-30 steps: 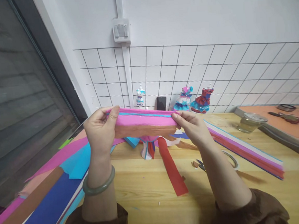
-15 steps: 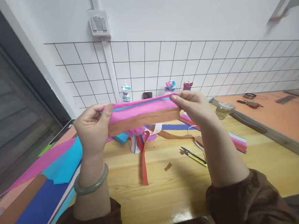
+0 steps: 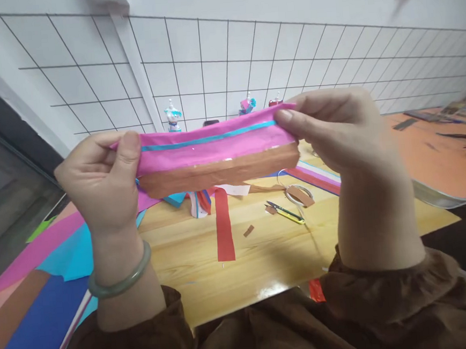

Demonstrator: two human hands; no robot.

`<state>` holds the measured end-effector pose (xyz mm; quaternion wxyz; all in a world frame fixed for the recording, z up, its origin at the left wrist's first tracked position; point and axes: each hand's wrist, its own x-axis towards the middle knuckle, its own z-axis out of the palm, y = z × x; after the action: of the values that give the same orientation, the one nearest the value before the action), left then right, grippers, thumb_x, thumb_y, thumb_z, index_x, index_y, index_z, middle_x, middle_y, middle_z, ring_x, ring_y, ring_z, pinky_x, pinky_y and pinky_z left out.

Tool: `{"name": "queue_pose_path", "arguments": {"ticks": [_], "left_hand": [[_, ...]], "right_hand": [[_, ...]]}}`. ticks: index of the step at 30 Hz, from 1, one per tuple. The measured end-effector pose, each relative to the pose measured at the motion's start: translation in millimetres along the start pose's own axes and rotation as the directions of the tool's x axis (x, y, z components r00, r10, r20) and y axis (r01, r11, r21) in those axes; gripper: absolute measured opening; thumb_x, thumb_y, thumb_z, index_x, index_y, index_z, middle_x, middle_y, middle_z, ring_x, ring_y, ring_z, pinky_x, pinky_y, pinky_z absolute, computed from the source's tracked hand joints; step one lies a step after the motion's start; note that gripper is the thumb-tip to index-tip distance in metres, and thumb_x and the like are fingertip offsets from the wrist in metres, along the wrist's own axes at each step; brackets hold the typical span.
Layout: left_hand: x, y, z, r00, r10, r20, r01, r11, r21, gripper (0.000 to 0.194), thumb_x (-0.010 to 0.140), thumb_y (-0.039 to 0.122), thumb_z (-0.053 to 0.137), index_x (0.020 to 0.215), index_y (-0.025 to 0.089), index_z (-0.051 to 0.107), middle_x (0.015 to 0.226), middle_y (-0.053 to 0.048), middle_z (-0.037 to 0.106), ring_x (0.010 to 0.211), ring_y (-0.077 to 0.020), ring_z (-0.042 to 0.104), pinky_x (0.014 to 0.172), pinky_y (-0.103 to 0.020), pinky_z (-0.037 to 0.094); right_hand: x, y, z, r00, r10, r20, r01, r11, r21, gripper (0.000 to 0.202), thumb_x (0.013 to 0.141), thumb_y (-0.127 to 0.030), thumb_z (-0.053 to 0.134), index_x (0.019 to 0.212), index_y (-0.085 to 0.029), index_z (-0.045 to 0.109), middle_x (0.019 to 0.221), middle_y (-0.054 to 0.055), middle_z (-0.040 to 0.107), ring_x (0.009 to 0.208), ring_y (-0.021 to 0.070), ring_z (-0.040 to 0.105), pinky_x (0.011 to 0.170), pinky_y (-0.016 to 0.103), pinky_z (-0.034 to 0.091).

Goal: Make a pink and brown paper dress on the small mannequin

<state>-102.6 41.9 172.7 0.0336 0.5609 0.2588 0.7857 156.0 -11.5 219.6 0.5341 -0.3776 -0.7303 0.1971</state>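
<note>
Now tilting a long pink paper strip with a thin blue stripe and a brown lower band (image 3: 217,151) more steeply than half a second ago, raising its right end, and so apparently keeping its layers flat and taut. Clamping its left end between thumb and fingers of the bare left hand (image 3: 102,182), its right end likewise in the bare right hand (image 3: 338,128), holding it aloft over the light wooden surface (image 3: 209,284). Leaving in sight below the strip a flat red paper band (image 3: 224,226), a small brown paper scrap (image 3: 249,231) and black-bladed yellow snips (image 3: 288,213); below its left end, a wide dark-blue paper length (image 3: 39,324). Covering, behind it, the lower part of a small white-and-blue dress-form figure (image 3: 172,116).
</note>
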Motion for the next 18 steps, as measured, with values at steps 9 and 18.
{"name": "queue_pose_path", "arguments": {"ticks": [9, 18], "left_hand": [[-20, 15, 15.0, 0.944, -0.09, 0.317, 0.099, 0.995, -0.014, 0.002, 0.072, 0.015, 0.066, 0.071, 0.015, 0.068, 0.054, 0.005, 0.057, 0.053, -0.0044, 0.048, 0.047, -0.016, 0.037], [-77, -12, 67.7, 0.423, -0.428, 0.798, 0.826, 0.545, -0.145, 0.04, 0.089, 0.046, 0.028, 0.093, 0.017, 0.056, 0.063, -0.001, 0.061, 0.05, -0.0124, 0.058, 0.045, -0.025, 0.044]], "right_hand": [[-34, -18, -22, 0.99, 0.012, -0.142, -0.029, 0.992, -0.12, 0.009, 0.078, -0.019, 0.063, 0.079, -0.019, 0.072, 0.057, -0.005, 0.055, 0.052, 0.0052, 0.049, 0.048, 0.019, 0.038], [-18, -14, -26, 0.792, -0.2, -0.577, 0.213, 0.976, -0.046, 0.019, 0.084, -0.02, 0.055, 0.076, -0.025, 0.071, 0.082, -0.003, 0.067, 0.097, 0.0219, 0.061, 0.09, 0.035, 0.044]]}}
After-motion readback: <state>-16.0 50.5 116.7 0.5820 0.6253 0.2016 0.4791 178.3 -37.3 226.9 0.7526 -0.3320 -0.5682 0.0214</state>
